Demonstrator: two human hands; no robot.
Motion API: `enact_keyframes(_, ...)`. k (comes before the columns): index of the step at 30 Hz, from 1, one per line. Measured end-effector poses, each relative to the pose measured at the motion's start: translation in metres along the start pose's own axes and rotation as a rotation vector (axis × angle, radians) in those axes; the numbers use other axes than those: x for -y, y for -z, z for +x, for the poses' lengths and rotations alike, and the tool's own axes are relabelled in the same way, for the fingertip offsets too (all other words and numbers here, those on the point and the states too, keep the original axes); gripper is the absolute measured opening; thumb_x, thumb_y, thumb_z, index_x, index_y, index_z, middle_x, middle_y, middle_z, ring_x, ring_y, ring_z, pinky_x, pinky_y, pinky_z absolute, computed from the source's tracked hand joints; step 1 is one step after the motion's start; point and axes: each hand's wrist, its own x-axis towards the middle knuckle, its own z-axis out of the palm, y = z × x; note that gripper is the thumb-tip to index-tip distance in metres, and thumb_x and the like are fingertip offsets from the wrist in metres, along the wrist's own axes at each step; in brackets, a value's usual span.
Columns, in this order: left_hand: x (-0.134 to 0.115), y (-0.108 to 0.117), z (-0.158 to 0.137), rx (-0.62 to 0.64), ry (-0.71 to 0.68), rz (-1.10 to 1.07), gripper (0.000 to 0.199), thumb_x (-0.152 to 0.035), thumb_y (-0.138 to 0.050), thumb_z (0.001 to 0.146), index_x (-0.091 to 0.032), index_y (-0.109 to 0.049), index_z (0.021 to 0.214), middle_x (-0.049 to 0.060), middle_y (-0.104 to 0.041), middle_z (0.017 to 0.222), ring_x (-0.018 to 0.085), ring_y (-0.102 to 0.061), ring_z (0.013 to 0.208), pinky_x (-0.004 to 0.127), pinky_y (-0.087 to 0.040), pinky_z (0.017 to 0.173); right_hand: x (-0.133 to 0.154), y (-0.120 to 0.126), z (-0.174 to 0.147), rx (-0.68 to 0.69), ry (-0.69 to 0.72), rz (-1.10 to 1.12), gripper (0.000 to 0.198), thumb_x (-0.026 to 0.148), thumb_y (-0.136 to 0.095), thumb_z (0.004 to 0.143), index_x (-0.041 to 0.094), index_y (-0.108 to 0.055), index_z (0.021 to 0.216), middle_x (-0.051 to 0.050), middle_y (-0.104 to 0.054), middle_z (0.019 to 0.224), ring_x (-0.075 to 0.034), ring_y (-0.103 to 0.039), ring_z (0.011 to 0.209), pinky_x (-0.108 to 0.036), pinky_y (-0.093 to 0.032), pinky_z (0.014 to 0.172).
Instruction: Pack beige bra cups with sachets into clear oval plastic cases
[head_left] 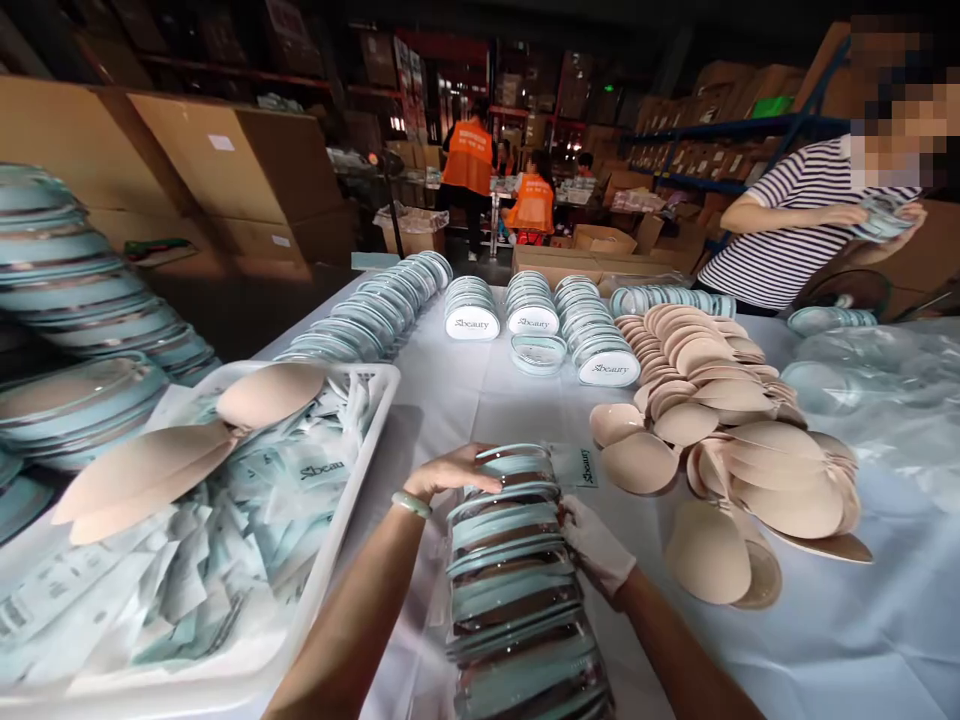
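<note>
A row of clear oval cases (510,600) with pale blue rims lies on edge in front of me, running from the near edge toward the middle of the table. My left hand (454,478), wearing a bangle (412,504), has its thumb and fingers curled over the cases at the far end. On the right side my right hand (600,545), in a white glove, presses its bent fingers against the same row; its fingertips are partly hidden. Just beyond the row lies a small printed packet (576,466). Beige bra cups (787,480) are heaped to the right.
A white tray (375,420) of packets stands at left, two bra cups (270,393) on top. Case stacks (82,290) rise beyond it. More cases (472,310) line the table's back. A person in a striped shirt (795,215) holds cases at right; plastic bags (892,390) lie nearby.
</note>
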Motion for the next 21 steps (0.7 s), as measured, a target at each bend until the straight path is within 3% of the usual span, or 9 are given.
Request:
enact_keyframes(4, 0.000, -0.003, 0.003, 0.014, 0.026, 0.029, 0.078, -0.065, -0.089, 0.061, -0.020, -0.073, 0.123, 0.011, -0.078, 0.116, 0.037, -0.069, 0.108, 0.042, -0.053, 0.097, 0.067, 0.003, -0.007, 0.136, -0.101, -0.097, 0.046, 0.053, -0.065, 0.076, 0.025, -0.037, 0.098, 0.010, -0.040, 0.066, -0.007, -0.030, 0.049, -0.021, -0.025, 0.048)
enact_keyframes(7, 0.004, -0.004, 0.007, -0.036, 0.022, 0.121, 0.076, -0.069, -0.087, 0.058, -0.020, -0.076, 0.115, 0.010, -0.078, 0.107, 0.035, -0.070, 0.099, 0.040, -0.056, 0.089, 0.099, 0.006, -0.005, 0.040, 0.067, -0.473, 0.033, 0.037, -0.064, 0.076, 0.024, -0.043, 0.098, 0.007, -0.051, 0.066, -0.010, -0.043, 0.055, -0.026, -0.035, 0.059)
enact_keyframes(9, 0.009, -0.006, 0.007, -0.166, -0.002, 0.208, 0.080, -0.076, -0.084, 0.056, -0.017, -0.076, 0.109, 0.011, -0.075, 0.104, 0.034, -0.069, 0.098, 0.041, -0.056, 0.089, 0.092, 0.009, -0.001, -0.052, 0.092, -0.675, 0.022, 0.035, -0.063, 0.077, 0.022, -0.049, 0.088, 0.001, -0.058, 0.071, -0.016, -0.053, 0.069, -0.030, -0.038, 0.070)
enact_keyframes(10, 0.012, -0.008, 0.006, -0.249, -0.014, 0.247, 0.083, -0.078, -0.082, 0.055, -0.016, -0.074, 0.110, 0.012, -0.073, 0.107, 0.035, -0.067, 0.101, 0.043, -0.055, 0.092, 0.081, 0.011, 0.001, -0.064, 0.081, -0.668, 0.022, 0.039, -0.062, 0.079, 0.021, -0.051, 0.086, -0.003, -0.062, 0.077, -0.019, -0.056, 0.077, -0.031, -0.038, 0.072)
enact_keyframes(14, 0.022, -0.023, -0.005, -0.632, -0.068, 0.367, 0.101, -0.075, -0.082, 0.059, -0.017, -0.055, 0.137, 0.017, -0.052, 0.131, 0.036, -0.054, 0.121, 0.051, -0.045, 0.108, 0.021, 0.015, 0.002, 0.007, 0.051, -0.180, 0.053, 0.069, -0.061, 0.079, 0.019, -0.052, 0.093, -0.006, -0.062, 0.090, -0.020, -0.056, 0.084, -0.031, -0.043, 0.072)
enact_keyframes(16, 0.023, -0.035, -0.012, -0.820, -0.138, 0.484, 0.085, -0.073, -0.081, 0.065, -0.020, -0.060, 0.128, 0.014, -0.054, 0.124, 0.033, -0.054, 0.118, 0.047, -0.046, 0.107, 0.003, 0.010, -0.001, -0.017, 0.030, -0.058, 0.058, 0.071, -0.069, 0.072, 0.018, -0.053, 0.089, -0.004, -0.060, 0.086, -0.019, -0.054, 0.081, -0.030, -0.043, 0.071)
enact_keyframes(18, 0.021, -0.050, -0.020, -0.843, -0.191, 0.553, 0.053, -0.070, -0.070, 0.080, -0.021, -0.069, 0.099, 0.010, -0.063, 0.101, 0.028, -0.059, 0.100, 0.040, -0.050, 0.095, -0.002, 0.005, -0.002, -0.036, 0.001, -0.033, 0.055, 0.066, -0.073, 0.070, 0.018, -0.053, 0.086, -0.004, -0.059, 0.082, -0.017, -0.054, 0.078, -0.029, -0.043, 0.070)
enact_keyframes(21, 0.017, -0.066, -0.030, -0.637, -0.175, 0.477, 0.052, -0.065, -0.049, 0.097, -0.020, -0.067, 0.079, 0.005, -0.064, 0.077, 0.020, -0.057, 0.076, 0.032, -0.048, 0.079, 0.010, 0.007, -0.004, 0.011, -0.062, -0.056, 0.043, 0.054, -0.068, 0.076, 0.020, -0.053, 0.096, 0.000, -0.059, 0.076, -0.014, -0.052, 0.066, -0.026, -0.042, 0.061)
